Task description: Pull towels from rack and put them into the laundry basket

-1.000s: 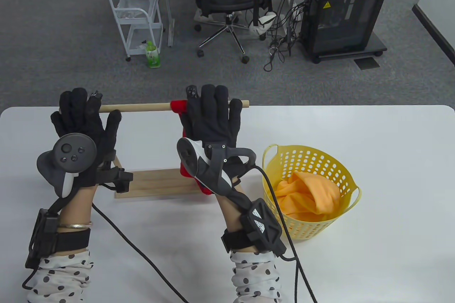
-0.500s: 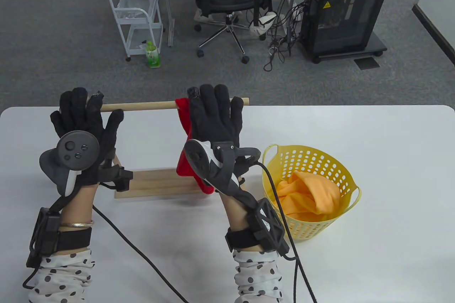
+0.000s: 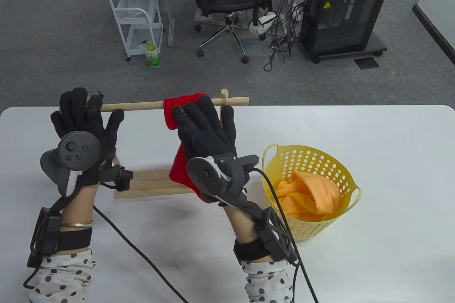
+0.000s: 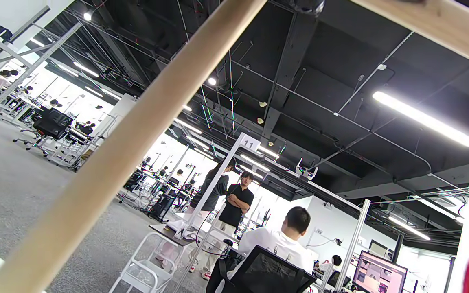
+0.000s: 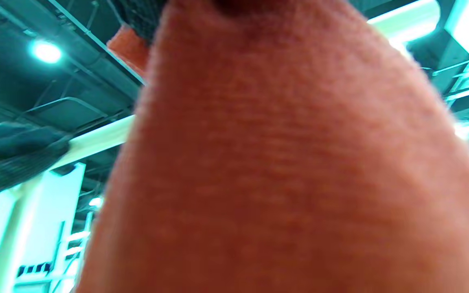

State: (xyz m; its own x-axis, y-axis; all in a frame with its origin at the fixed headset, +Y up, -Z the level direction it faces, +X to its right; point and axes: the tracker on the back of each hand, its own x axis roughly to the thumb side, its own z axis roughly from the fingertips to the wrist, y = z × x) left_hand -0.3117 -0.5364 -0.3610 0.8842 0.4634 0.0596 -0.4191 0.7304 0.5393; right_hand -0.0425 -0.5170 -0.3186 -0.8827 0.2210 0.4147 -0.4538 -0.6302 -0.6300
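A red towel (image 3: 171, 118) hangs over the bar (image 3: 135, 106) of a wooden rack, bunched near the bar's right half. Its lower part (image 3: 179, 171) drapes toward the rack's base (image 3: 153, 184). My right hand (image 3: 199, 114) lies on the near side of this towel and grips it, thumb on the bunched cloth. In the right wrist view the red towel (image 5: 283, 162) fills nearly the whole frame. My left hand (image 3: 89, 114) stands upright against the rack's left end, fingers straight. The yellow laundry basket (image 3: 350, 175) to the right holds an orange towel (image 3: 309, 196).
The rack's left post (image 4: 116, 154) crosses the left wrist view very close to the camera. The right post's top (image 3: 224, 93) pokes up above the bar. Glove cables (image 3: 142, 256) trail over the white table (image 3: 391, 161). A chair, cart and computer stand on the floor beyond.
My right hand has drawn back toward me and slightly left, uncovering the right post's top. The red towel now bunches wider and further left on the bar. The left hand has stayed put.
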